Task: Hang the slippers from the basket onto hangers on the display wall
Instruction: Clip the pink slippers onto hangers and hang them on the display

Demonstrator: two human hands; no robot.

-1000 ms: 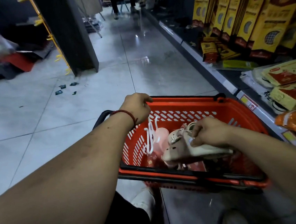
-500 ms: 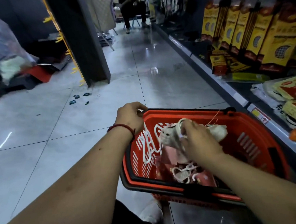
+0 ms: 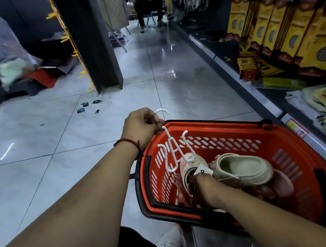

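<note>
1. A pair of cream slippers (image 3: 242,169) is held just above the red basket (image 3: 218,125), over its near-left part. One slipper lies with its ribbed sole turned up. The other shows small charms on its toe, and a paper tag (image 3: 201,171) sits between the two.
2. The right hand (image 3: 203,187) grasps the pair at the near end, its fingers curled round the rim of the charm-decorated slipper.
3. A white plastic hanger (image 3: 171,152) hangs over the basket's left side. Its lower arms reach down to the toe of the charm slipper, but it is not clear whether they catch in it.
4. The left hand (image 3: 140,125) pinches the hanger just below its hook, above the basket's far-left corner. A red string bracelet (image 3: 128,141) circles that wrist.
5. Pink slippers (image 3: 281,183) lie in the basket beneath the cream pair.
6. The basket has slotted walls and a black rim, and it stands on the grey tiled floor (image 3: 63,172). The toe of a white shoe (image 3: 171,242) shows just in front of it.
7. A low shelf (image 3: 222,62) runs along the right, carrying rows of yellow packets (image 3: 309,35).
8. Ahead on the left stands a dark pillar (image 3: 94,40) with yellow hooks (image 3: 70,38) down its edge. Small dark scraps (image 3: 85,107) lie on the floor near its foot.
9. Far down the aisle a person (image 3: 146,5) sits on a chair.
</note>
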